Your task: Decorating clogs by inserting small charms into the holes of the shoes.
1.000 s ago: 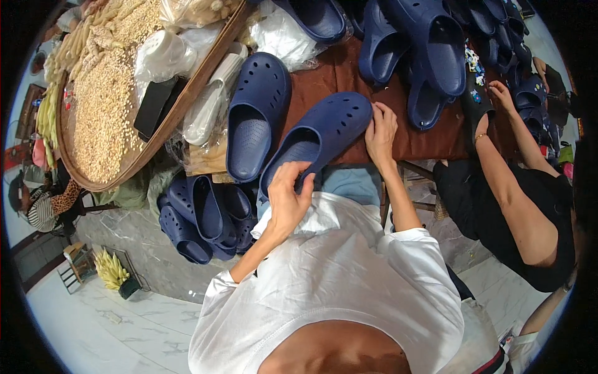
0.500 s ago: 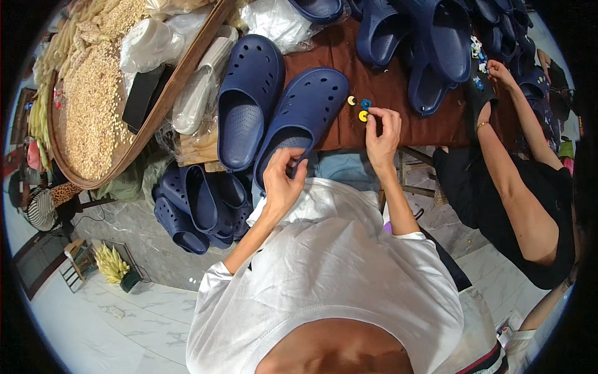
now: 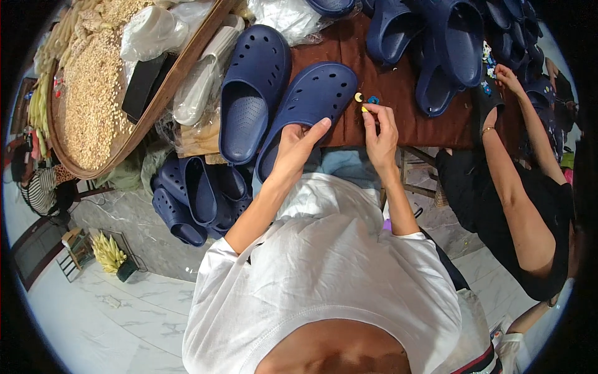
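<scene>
Two navy blue clogs with holes in their uppers lie side by side before me, the left clog (image 3: 256, 59) and the right clog (image 3: 319, 90). My left hand (image 3: 296, 148) has its fingers inside the right clog's opening, with the thumb outside along the upper. To the right of that clog, my right hand (image 3: 381, 134) pinches a small yellow shoe charm (image 3: 365, 109) between thumb and forefinger. Just beyond those fingertips lie a blue flower charm (image 3: 374, 100) and a round pale and dark charm (image 3: 359, 97) on the brown cloth (image 3: 349, 128).
A big round tray (image 3: 156, 103) of pale kernels stands at the left, with a black phone-like slab (image 3: 146, 87) on it. White clogs (image 3: 205, 81) in plastic lie beside it. More navy clogs (image 3: 451, 50) are piled at the far right, where another person's hand (image 3: 509, 80) works on a clog.
My left hand has slipped its fingers into the right clog, thumb on the outside. My right hand has closed on the yellow charm, which is now tipped edge-on. The view has shifted slightly.
</scene>
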A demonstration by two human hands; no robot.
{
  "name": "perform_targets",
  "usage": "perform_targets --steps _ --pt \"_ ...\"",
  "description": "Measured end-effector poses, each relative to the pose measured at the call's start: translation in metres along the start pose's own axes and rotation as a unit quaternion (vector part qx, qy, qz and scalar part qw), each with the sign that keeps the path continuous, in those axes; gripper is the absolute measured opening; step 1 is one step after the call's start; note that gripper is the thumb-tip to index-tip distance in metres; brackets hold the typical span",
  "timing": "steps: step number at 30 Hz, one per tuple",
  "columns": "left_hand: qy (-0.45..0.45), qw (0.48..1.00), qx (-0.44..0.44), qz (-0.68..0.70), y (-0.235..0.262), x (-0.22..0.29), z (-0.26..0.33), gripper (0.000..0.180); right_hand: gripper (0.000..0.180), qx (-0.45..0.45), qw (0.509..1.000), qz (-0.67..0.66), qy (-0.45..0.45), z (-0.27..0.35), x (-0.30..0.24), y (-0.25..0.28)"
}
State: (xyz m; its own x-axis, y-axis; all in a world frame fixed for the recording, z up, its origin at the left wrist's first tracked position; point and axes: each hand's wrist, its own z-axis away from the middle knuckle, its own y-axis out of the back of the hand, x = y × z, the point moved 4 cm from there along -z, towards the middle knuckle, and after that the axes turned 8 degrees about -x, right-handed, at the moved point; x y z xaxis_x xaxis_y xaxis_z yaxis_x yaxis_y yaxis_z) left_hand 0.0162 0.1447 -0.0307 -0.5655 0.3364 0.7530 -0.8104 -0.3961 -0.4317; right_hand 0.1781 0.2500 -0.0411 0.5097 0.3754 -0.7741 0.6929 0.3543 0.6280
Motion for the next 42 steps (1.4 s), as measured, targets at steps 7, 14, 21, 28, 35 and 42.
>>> perform_targets --steps 7,14,21,28,35,42 --pt "-0.077 0.997 0.016 0.009 -0.001 -0.002 -0.006 0.035 0.019 -0.072 0.955 -0.288 -0.025 0.002 -0.026 -0.019" --pt "-0.088 0.996 0.014 0.015 0.0 -0.005 -0.005 0.029 0.021 -0.123 0.906 -0.398 -0.069 -0.002 -0.016 -0.033" --pt "-0.111 0.992 0.012 0.055 -0.004 -0.006 -0.003 0.03 0.02 -0.124 0.933 -0.338 -0.019 -0.006 -0.014 -0.031" --pt "-0.11 0.994 0.006 0.01 -0.013 0.001 0.0 0.034 0.016 -0.109 0.914 -0.391 -0.022 -0.012 -0.01 -0.035" --pt "-0.094 0.995 0.03 -0.029 -0.005 -0.011 -0.008 0.038 0.013 -0.136 0.944 -0.297 0.04 -0.024 -0.008 -0.036" --pt "-0.119 0.992 0.004 0.032 -0.006 -0.014 -0.007 0.037 0.025 -0.097 0.922 -0.375 -0.003 0.001 -0.015 -0.039"
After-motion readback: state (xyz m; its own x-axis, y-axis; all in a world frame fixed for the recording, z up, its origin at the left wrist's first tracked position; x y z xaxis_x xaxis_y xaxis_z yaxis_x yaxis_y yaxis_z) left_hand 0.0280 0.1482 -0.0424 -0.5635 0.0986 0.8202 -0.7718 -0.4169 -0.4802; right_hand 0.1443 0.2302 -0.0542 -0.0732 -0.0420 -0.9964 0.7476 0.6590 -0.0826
